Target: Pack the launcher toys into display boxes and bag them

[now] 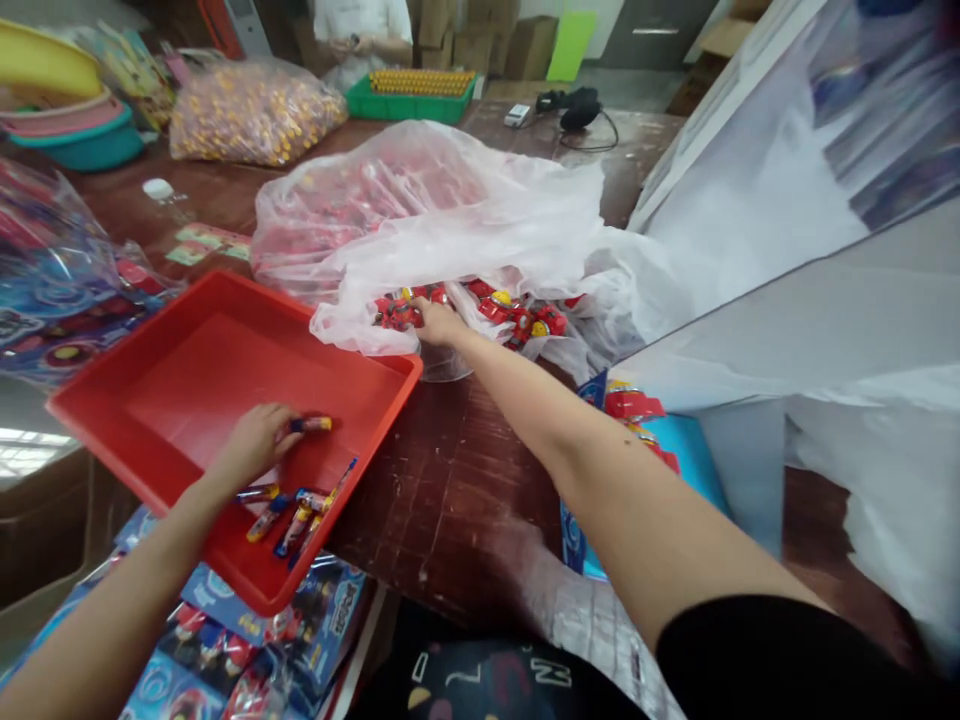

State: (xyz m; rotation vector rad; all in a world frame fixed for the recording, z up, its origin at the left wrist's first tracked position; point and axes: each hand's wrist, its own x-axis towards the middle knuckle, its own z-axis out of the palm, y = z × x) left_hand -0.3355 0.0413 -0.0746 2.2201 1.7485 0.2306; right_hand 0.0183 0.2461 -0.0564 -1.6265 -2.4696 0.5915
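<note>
My left hand (261, 437) is over the red tray (247, 350), with its fingers closed around a small blue-and-yellow wrapped stick (312, 424). Several similar wrapped sticks (300, 520) lie loose in the tray's near corner. My right hand (439, 322) reaches to the mouth of a thin white plastic bag (457, 240). Its fingers are pinched at a red toy (397, 312), one of several small red and yellow toys (517, 315) spilling from the bag. The fingertips are partly hidden among them.
Blue packaged toys (225, 640) lie beneath the tray. A blue box (694, 455) with red toys sits at right, beside a tall white panel. Further back are a bag of small yellow pieces (247, 112), a green basket (411, 98) and a person (364, 30).
</note>
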